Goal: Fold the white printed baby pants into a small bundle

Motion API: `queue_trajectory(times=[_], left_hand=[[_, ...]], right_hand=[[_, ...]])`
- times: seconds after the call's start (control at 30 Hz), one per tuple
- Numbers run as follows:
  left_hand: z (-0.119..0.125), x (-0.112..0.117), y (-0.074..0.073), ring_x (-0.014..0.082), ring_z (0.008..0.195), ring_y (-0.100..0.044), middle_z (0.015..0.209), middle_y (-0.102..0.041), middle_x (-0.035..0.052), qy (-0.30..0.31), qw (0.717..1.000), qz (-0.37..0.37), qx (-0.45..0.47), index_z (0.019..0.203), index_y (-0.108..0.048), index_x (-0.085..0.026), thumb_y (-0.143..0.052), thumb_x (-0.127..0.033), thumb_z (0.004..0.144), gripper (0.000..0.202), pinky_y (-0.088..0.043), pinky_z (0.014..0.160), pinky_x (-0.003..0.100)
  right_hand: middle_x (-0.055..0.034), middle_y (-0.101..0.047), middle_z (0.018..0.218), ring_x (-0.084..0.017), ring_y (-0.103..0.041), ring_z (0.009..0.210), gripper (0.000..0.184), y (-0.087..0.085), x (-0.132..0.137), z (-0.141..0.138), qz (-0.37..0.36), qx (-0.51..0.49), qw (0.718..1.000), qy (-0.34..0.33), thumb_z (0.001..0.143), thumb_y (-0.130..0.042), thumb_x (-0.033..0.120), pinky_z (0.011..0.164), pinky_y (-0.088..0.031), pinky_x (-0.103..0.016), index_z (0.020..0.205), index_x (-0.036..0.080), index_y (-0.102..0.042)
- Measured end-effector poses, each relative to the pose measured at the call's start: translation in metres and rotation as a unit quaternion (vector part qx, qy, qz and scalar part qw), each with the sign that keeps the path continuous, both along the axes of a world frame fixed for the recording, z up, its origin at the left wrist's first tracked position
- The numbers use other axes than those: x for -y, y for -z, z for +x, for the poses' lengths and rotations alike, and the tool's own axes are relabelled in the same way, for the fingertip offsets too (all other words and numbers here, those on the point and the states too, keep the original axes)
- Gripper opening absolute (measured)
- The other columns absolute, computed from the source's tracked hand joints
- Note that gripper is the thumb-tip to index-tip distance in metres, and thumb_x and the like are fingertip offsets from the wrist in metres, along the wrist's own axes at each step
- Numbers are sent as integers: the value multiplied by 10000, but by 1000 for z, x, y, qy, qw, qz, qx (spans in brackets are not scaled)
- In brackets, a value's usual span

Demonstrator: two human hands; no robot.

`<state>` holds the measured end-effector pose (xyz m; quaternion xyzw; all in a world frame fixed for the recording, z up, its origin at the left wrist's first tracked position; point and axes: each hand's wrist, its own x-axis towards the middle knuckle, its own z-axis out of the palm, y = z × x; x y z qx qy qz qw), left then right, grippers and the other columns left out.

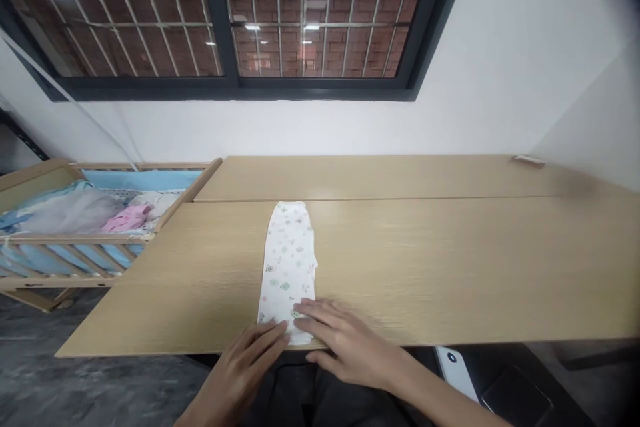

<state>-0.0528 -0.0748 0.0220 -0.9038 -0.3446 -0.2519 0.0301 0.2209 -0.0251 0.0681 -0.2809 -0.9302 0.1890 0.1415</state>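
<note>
Garment: a folded white printed garment (289, 260) lies on the worktop (425, 267), its long axis going forward from the fingers.
Left hand (245, 363): open, fingers flat at the near end's corner.
Right hand (347, 343): open, not gripping, fingers more over the garment, so it is the nearer.

A white infant garment (289, 260), dotted with small green and pink motifs, lay folded into a long, narrow strip on a light wood-grain desk (425, 267), running lengthwise away from the person. Its rounded far end reached the seam between two desk panels, and a small fold stuck out along its right edge. At the near end, close to the desk's front edge, the left hand (240, 367) and right hand (345, 340) lay flat on the cloth.
</note>
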Motion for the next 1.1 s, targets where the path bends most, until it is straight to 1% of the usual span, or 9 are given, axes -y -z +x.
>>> queue_trajectory(times=[0.1, 0.17, 0.33, 0.47, 0.63, 0.73, 0.83, 0.97, 1.1], left_hand=[[1, 5, -3, 187, 1216, -613, 1327, -659, 80, 15, 1000, -7, 13, 1421, -522, -194, -363, 8, 948, 538, -562, 1007, 321], [2, 8, -4, 178, 1161, -640, 1264, -682, 91, 21, 999, -11, 41, 1388, -546, -185, -379, -4, 959, 494, -566, 985, 295], [3, 11, -16, 161, 1027, -685, 1118, -709, 75, 24, 986, -43, 159, 1323, -578, -207, -507, -67, 961, 394, -577, 906, 247], [6, -6, -52, 168, 952, -708, 1059, -733, 39, -17, 971, -37, 237, 1222, -640, -257, -594, -139, 941, 308, -587, 828, 253], [14, -67, -103, 182, 899, -696, 1023, -749, 33, -114, 952, -9, 284, 1070, -708, -244, -654, -281, 924, 159, -565, 810, 287], [18, -117, -117, 182, 864, -671, 1050, -748, 43, -147, 940, -32, 306, 1087, -722, -227, -636, -361, 925, 227, -550, 815, 303], [21, -167, -116, 181, 825, -657, 1045, -751, 48, -160, 932, -88, 312, 1108, -723, -200, -618, -380, 913, 285, -543, 793, 303], [26, -224, -94, 179, 821, -662, 1073, -747, 75, -181, 930, -164, 274, 1142, -706, -146, -547, -307, 938, 304, -529, 783, 288], [35, -258, -61, 201, 933, -677, 1150, -730, 125, -213, 925, -201, 243, 1173, -683, -107, -514, -215, 952, 299, -519, 856, 299]], right_hand=[[-65, -519, 1512, -228, -444, 1423, 360, 12, 13, 4, 17, -20, 999, 22, 1038, -446, 223, 1194, -338, -433, 1370, 232, -584], [-70, -564, 1469, -226, -480, 1395, 349, 10, 20, 5, 18, -39, 999, 31, 1037, -424, 185, 1194, -342, -438, 1334, 220, -605], [-49, -692, 1249, -202, -604, 1216, 284, -27, 28, 7, -69, -92, 992, 52, 1033, -471, 238, 1086, -463, -374, 1276, 247, -617], [-66, -646, 1212, -183, -602, 1168, 250, -65, 14, 7, -124, -167, 976, 60, 1038, -481, 298, 1020, -495, -327, 1222, 253, -644], [-80, -618, 1126, -197, -607, 1071, 276, -88, -47, -3, -89, -252, 958, 100, 1010, -538, 346, 940, -509, -355, 1221, 247, -686], [-80, -651, 1053, -199, -620, 963, 300, -83, -100, -12, -91, -293, 939, 153, 962, -602, 384, 856, -518, -356, 1184, 207, -700], [-58, -656, 943, -175, -608, 827, 347, -67, -150, -20, -112, -332, 912, 213, 886, -676, 388, 767, -513, -328, 1152, 165, -677], [-30, -630, 873, -159, -595, 776, 348, -32, -204, -27, -130, -344, 887, 280, 822, -708, 351, 706, -500, -289, 1101, 157, -635], [-15, -618, 831, -161, -602, 768, 273, 3, -235, -32, -146, -312, 873, 344, 799, -701, 293, 696, -501, -284, 1029, 178, -609]])
